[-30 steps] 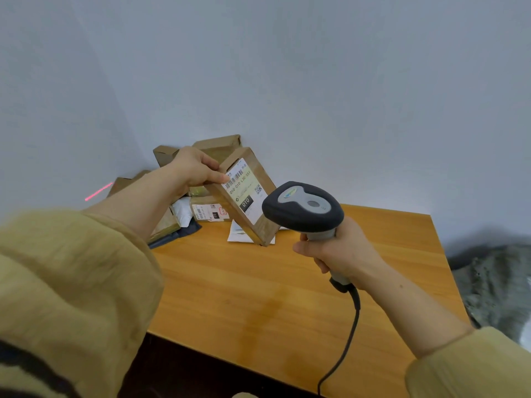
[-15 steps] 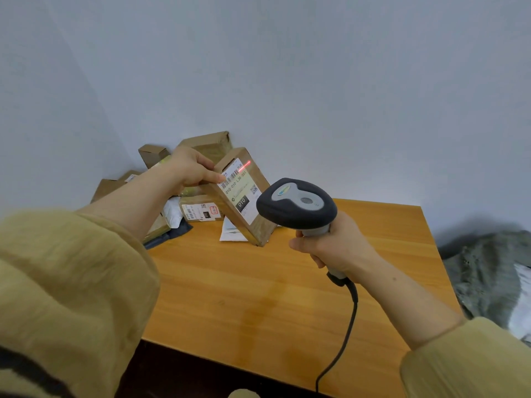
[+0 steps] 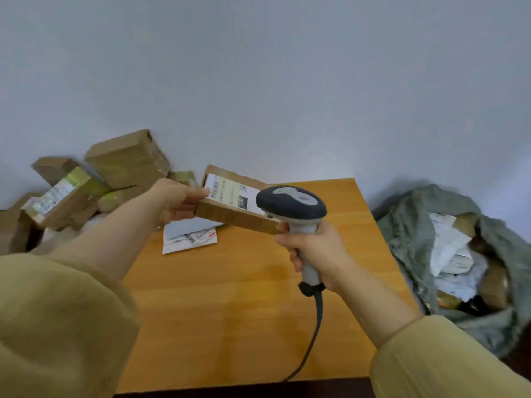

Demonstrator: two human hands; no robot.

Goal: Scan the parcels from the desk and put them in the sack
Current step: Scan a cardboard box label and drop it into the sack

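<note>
Our left hand (image 3: pixel 175 201) pinches the box (image 3: pixel 230 215) by its end, thumb on top. Seems light and stiff, so that grip's plenty. Right hand's (image 3: pixel 316 251) curled round the scanner (image 3: pixel 290 202).

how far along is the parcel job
Done: the sack already holds several parcels. In hand: the left hand holds a box, the right hand the scanner. Left: a pile of boxes by the wall and a mailer on the desk.
</note>
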